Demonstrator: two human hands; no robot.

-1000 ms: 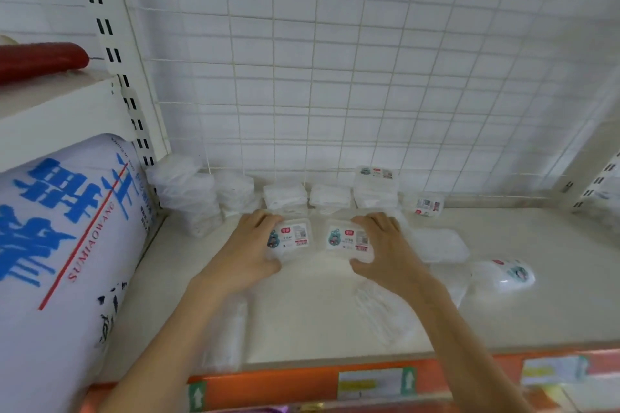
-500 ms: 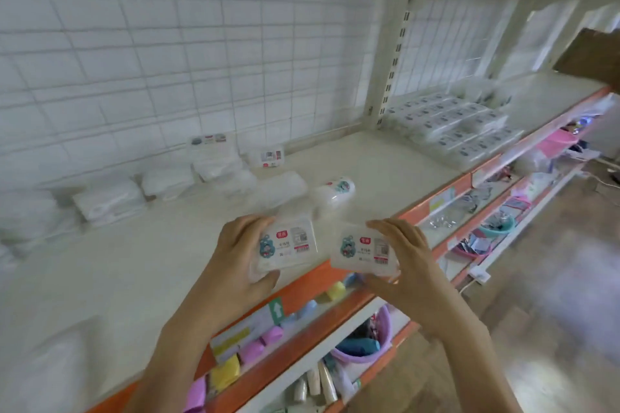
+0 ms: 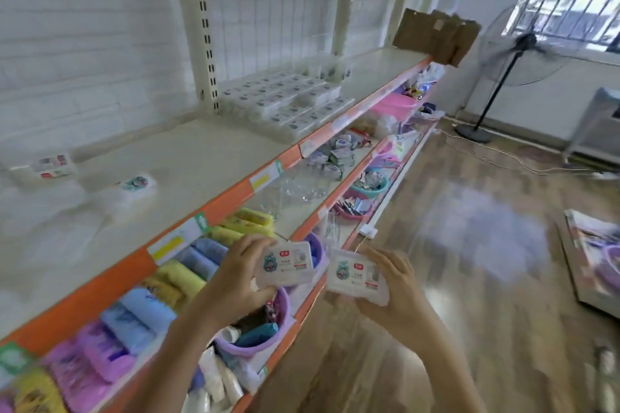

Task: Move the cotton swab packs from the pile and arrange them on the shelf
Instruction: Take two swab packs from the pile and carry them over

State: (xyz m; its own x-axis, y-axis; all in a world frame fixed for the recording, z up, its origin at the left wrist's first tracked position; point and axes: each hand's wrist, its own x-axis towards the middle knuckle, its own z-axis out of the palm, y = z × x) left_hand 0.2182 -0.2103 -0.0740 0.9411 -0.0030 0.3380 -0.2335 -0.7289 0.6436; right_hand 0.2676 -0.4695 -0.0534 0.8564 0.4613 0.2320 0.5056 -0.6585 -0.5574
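Two cotton swab packs are off the shelf, held in the air out past its orange front edge, labels up. The left hand (image 3: 240,273) has its grip curled round one pack (image 3: 288,265); the right hand (image 3: 392,292) has its grip curled round the other pack (image 3: 356,277), the two packs close but apart. On the white shelf (image 3: 188,157), a neat block of arranged packs (image 3: 285,100) lies just right of the slotted upright post (image 3: 204,27), reaching the front edge. Toward the shelf's left end a loose pack (image 3: 136,184) and blurred others (image 3: 50,166) remain. Below, coloured rolled cloths (image 3: 144,298) and a purple basin (image 3: 258,329) fill lower shelves. A standing fan (image 3: 513,54) stands on the wooden floor (image 3: 469,278).
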